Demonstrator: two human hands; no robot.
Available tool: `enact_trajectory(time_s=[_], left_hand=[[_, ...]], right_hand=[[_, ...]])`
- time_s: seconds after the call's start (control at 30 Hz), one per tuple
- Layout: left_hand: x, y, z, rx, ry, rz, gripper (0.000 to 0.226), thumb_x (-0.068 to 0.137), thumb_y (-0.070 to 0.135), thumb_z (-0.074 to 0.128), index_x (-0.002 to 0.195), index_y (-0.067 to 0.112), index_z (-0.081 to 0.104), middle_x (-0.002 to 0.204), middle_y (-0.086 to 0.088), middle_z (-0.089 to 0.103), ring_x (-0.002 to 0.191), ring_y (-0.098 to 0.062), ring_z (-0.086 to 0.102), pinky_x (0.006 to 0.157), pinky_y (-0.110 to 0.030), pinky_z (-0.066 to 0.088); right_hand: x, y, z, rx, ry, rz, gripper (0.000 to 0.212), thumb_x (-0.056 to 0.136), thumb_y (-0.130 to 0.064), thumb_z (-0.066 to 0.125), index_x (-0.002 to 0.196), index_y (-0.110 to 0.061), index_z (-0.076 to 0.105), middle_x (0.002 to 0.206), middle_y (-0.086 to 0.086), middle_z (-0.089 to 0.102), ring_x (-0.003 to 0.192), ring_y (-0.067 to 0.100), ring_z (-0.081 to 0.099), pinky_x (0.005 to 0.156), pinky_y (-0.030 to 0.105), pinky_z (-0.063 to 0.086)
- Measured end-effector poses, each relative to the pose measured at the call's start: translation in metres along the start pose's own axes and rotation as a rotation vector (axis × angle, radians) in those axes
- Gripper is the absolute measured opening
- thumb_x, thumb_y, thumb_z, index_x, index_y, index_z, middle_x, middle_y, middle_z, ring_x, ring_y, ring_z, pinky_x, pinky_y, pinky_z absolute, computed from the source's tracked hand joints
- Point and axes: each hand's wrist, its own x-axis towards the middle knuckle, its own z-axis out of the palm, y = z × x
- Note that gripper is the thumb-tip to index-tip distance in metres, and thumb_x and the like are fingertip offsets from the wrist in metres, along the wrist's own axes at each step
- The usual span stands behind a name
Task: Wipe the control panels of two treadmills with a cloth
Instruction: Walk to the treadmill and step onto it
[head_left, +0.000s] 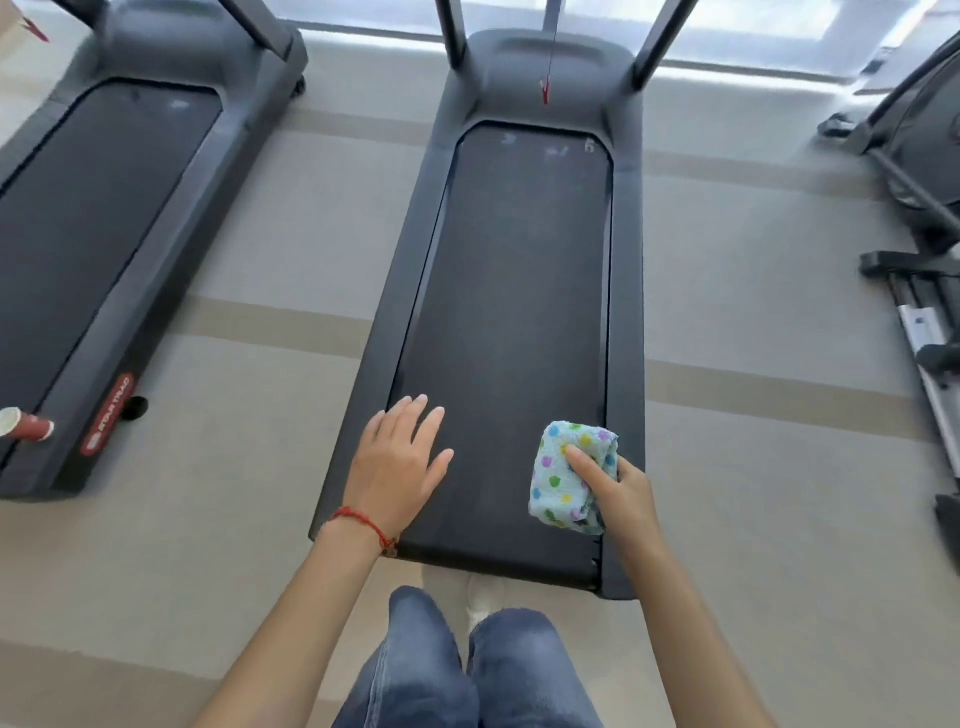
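- Folded pale-blue terry cloth with coloured polka dots (571, 475): bunched into a thick pad, held in the air over the near right corner of the dark grey treadmill with the black running belt (514, 332). Looks dry and fluffy; no visible soiling.
- Right hand (618, 488): clamped on the cloth, index finger pressed across its top, the other fingers hidden behind the folds.
- Left hand (397, 462): empty, fingers spread and relaxed, palm down above the near left edge of the same treadmill's deck. Cannot tell if it touches the deck. A red string bracelet (363, 522) circles the wrist.
- Hands well apart, one to each side of the belt.
- Control panels: none in view. Only the uprights at the treadmill's far end show, with a red safety clip on a cord (545, 91) hanging between them.
- Second dark grey treadmill with a red brand badge on its side rail (104, 249): stands to the left, across a strip of beige floor.
- Progress, as a judgement: person stands at the rear end of the deck, cloth nowhere near a console. Nothing shows either panel wiped; both appear left to do, starting with stepping forward to the far end.
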Motion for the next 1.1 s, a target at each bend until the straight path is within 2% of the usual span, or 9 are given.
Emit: enact_trajectory(time_s=[0.27, 0.53, 0.6, 0.77, 1.1], left_hand=[[0.064, -0.01, -0.013, -0.01, 0.084, 0.011, 0.05, 0.088, 0.036, 0.039, 0.116, 0.002, 0.064, 0.118, -0.019, 0.062, 0.109, -0.035, 0.059, 0.088, -0.047, 0.049], [0.15, -0.032, -0.023, -0.013, 0.139, 0.036, 0.05, 0.088, 0.036, 0.04, 0.116, 0.002, 0.064, 0.119, -0.019, 0.061, 0.109, -0.035, 0.059, 0.09, -0.048, 0.048], [0.175, -0.041, -0.023, -0.005, 0.138, 0.051, 0.05, 0.088, 0.036, 0.039, 0.116, 0.002, 0.064, 0.118, -0.02, 0.062, 0.109, -0.035, 0.06, 0.089, -0.048, 0.049], [0.253, -0.066, -0.041, 0.003, 0.105, 0.073, 0.05, 0.088, 0.036, 0.039, 0.115, 0.002, 0.064, 0.117, -0.019, 0.062, 0.107, -0.035, 0.06, 0.087, -0.048, 0.051], [0.389, -0.098, -0.131, -0.022, 0.124, 0.168, 0.049, 0.087, 0.035, 0.04, 0.114, 0.003, 0.065, 0.117, -0.017, 0.063, 0.108, -0.034, 0.06, 0.085, -0.045, 0.05]], right_hand=[[0.037, -0.052, 0.001, 0.002, 0.004, -0.026, 0.026, 0.079, -0.025, 0.07, 0.099, -0.01, 0.065, 0.094, 0.005, 0.071, 0.084, 0.02, 0.07, 0.071, 0.033, 0.058], [0.089, -0.108, 0.024, 0.01, 0.015, -0.057, 0.02, 0.078, -0.025, 0.071, 0.092, -0.011, 0.067, 0.092, 0.006, 0.072, 0.081, 0.019, 0.071, 0.071, 0.034, 0.058], [0.106, -0.125, 0.032, 0.015, 0.02, -0.062, 0.018, 0.079, -0.025, 0.07, 0.091, -0.012, 0.067, 0.091, 0.005, 0.072, 0.08, 0.018, 0.071, 0.068, 0.031, 0.058], [0.148, -0.19, 0.054, 0.047, 0.062, -0.054, 0.019, 0.08, -0.023, 0.07, 0.094, -0.01, 0.067, 0.091, 0.004, 0.071, 0.079, 0.015, 0.069, 0.053, 0.017, 0.053], [0.189, -0.338, 0.091, 0.118, 0.13, -0.015, 0.022, 0.08, -0.025, 0.07, 0.097, -0.011, 0.067, 0.097, 0.007, 0.071, 0.085, 0.018, 0.069, 0.06, 0.022, 0.055]])
